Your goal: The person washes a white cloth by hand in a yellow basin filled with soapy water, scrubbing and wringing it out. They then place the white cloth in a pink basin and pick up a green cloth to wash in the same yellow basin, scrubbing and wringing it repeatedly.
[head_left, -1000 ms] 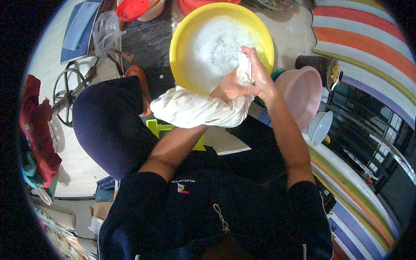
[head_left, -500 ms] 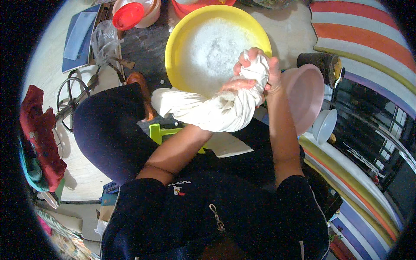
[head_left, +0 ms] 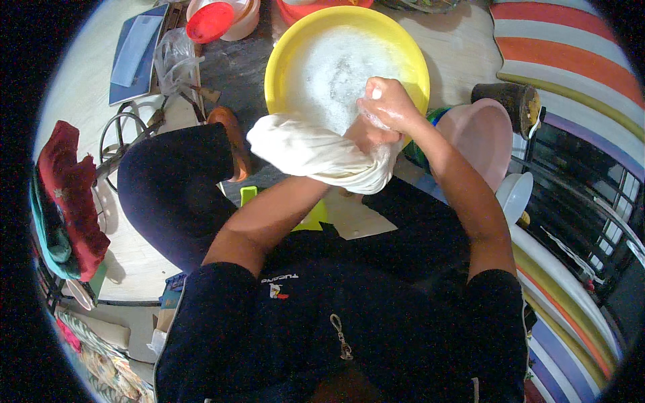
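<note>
A white cloth [head_left: 306, 151], bunched and twisted, is held up over the near edge of a yellow basin [head_left: 274, 84]. Its thick folds are draped across the left wrist, and a loose, rounded end is hung out to the left. The right hand [head_left: 392, 109] is curled into a tight fist, wet with suds, and a small white bit of the cloth is pinched at its thumb side. The left hand [head_left: 366, 133] is pressed close below the right; its fingers are partly covered by the cloth and the other hand, so whether they are closed cannot be told.

The basin is filled with foamy water [head_left: 329, 64] and is set on a dark surface. To its right, a pink basin [head_left: 480, 141] is tilted on its side, with a pale bowl [head_left: 516, 195] placed just beside it. Beyond them, a striped mat [head_left: 564, 50] is spread. At the upper left, a red lid [head_left: 210, 22] is rested against a pale tub [head_left: 243, 25], near a clear plastic bag [head_left: 176, 60]. At the far left, a dark red cloth [head_left: 70, 201] is seen hanging.
</note>
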`<act>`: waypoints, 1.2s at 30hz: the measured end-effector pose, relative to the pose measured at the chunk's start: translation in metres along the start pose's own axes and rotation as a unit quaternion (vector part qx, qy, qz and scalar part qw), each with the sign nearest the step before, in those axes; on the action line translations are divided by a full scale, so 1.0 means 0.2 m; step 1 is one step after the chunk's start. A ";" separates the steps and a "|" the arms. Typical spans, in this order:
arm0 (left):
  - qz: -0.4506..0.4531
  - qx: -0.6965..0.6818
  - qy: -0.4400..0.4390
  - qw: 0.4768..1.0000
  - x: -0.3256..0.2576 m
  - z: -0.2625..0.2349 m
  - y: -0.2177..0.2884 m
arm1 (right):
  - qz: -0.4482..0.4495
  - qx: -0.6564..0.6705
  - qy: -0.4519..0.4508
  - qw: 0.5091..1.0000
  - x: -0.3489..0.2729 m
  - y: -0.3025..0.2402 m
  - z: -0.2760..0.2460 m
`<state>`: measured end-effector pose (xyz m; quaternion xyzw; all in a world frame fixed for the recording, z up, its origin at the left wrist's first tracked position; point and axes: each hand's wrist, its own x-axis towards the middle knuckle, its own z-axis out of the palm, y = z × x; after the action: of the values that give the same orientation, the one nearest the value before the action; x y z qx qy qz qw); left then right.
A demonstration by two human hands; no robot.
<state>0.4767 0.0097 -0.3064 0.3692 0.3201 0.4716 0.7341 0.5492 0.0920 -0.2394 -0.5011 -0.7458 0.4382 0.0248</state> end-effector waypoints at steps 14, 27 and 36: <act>-0.095 0.359 0.058 0.927 0.06 -0.23 -0.02 | 0.086 0.212 0.073 0.971 -0.08 -0.08 0.03; -0.181 0.455 0.038 0.871 0.23 -0.34 0.00 | -0.303 0.040 0.101 0.947 -0.23 -0.51 -0.33; -0.231 0.420 0.176 0.860 0.25 -0.54 0.31 | -0.278 0.023 0.369 0.887 -0.30 -0.29 -0.36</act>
<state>0.3783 0.0999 -0.3174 0.4686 0.6878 0.1663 0.5288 0.5709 0.0850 -0.1318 -0.3985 -0.7812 0.2142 0.4302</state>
